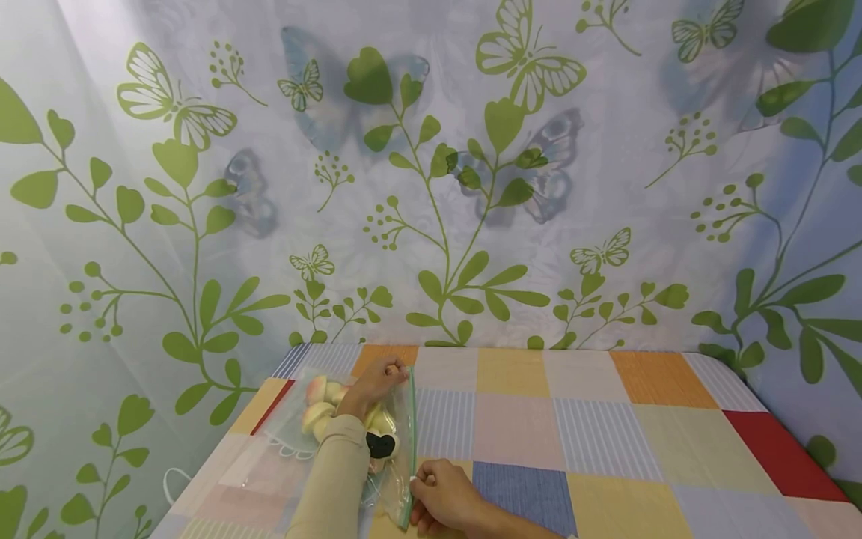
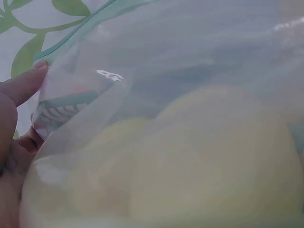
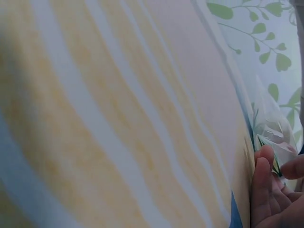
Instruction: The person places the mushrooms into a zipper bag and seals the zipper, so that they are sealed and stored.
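A clear zip bag [image 1: 404,408] with a green zip edge [image 1: 413,427] lies on the table. Inside are puffy cream-yellow pieces [image 1: 322,419] with pinkish tips, and a black patch with a white border [image 1: 381,445]. My left hand [image 1: 378,380] reaches across the bag and pinches the far end of the zip edge. In the left wrist view its thumb [image 2: 26,85] presses on the bag's corner, the pale contents blurred behind the plastic. At the near end, my right hand [image 1: 444,495] pinches the zip edge between thumb and fingers.
A patchwork cloth [image 1: 512,427] covers the table. Behind it hangs a curtain [image 1: 431,224] printed with green leaves and butterflies. A thin white loop [image 1: 168,483] shows past the table's left edge.
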The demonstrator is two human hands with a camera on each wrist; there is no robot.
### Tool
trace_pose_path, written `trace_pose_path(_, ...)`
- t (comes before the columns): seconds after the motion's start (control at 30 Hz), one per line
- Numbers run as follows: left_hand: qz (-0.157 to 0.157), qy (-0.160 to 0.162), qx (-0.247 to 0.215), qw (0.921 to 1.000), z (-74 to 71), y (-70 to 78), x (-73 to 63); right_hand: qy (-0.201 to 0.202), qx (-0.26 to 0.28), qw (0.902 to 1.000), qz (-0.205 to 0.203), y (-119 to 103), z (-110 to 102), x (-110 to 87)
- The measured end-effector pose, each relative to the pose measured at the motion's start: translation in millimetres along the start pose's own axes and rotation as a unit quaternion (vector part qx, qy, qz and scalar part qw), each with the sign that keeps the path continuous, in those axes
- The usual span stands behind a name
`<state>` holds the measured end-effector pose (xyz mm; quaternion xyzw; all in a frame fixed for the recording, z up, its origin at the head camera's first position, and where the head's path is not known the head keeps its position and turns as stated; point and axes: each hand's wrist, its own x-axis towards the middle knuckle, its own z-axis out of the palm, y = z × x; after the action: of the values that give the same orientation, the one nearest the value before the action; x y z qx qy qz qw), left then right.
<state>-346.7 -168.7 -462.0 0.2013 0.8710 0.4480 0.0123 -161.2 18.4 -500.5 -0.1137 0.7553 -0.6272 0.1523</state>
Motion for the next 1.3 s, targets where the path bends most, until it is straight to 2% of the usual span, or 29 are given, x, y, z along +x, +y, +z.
trace_pose_path(0.2,0.016,-0.005,0.021,0.9996,-2.1,2.0,-0.3,-0.011,0.009,0.9999,0.006,0.5,0.7,-3.6)
trace_pose_path(0.33,0.012,0.001,0.033,0.9994,-1.5,3.0,-0.5,-0.020,-0.003,0.9998,-0.005,2.4,1.2,-5.7)
trace_pose_path(0.53,0.003,0.012,0.037,0.9992,0.7,-0.1,1.1,-0.026,-0.055,0.9978,-0.025,4.0,1.9,-9.2)
trace_pose_path(0.77,0.015,-0.003,0.041,0.9991,-2.2,-0.3,-0.6,-0.028,-0.126,0.9909,-0.038,4.5,0.7,-11.1)
trace_pose_path(0.93,0.011,0.000,0.057,0.9983,-1.4,-0.6,0.5,-0.034,-0.135,0.9889,-0.053,5.2,-0.5,-14.0)
trace_pose_path(1.03,-0.003,0.002,0.070,0.9976,0.3,2.2,1.1,-0.033,-0.134,0.9890,-0.054,5.4,-0.6,-14.7)
trace_pose_path(1.13,0.003,0.007,0.086,0.9963,3.1,1.4,3.9,-0.030,-0.136,0.9887,-0.054,5.6,-1.0,-14.6)
trace_pose_path(1.3,0.028,0.002,0.155,0.9876,8.4,12.8,9.3,-0.033,-0.133,0.9895,-0.046,4.8,-1.7,-14.4)
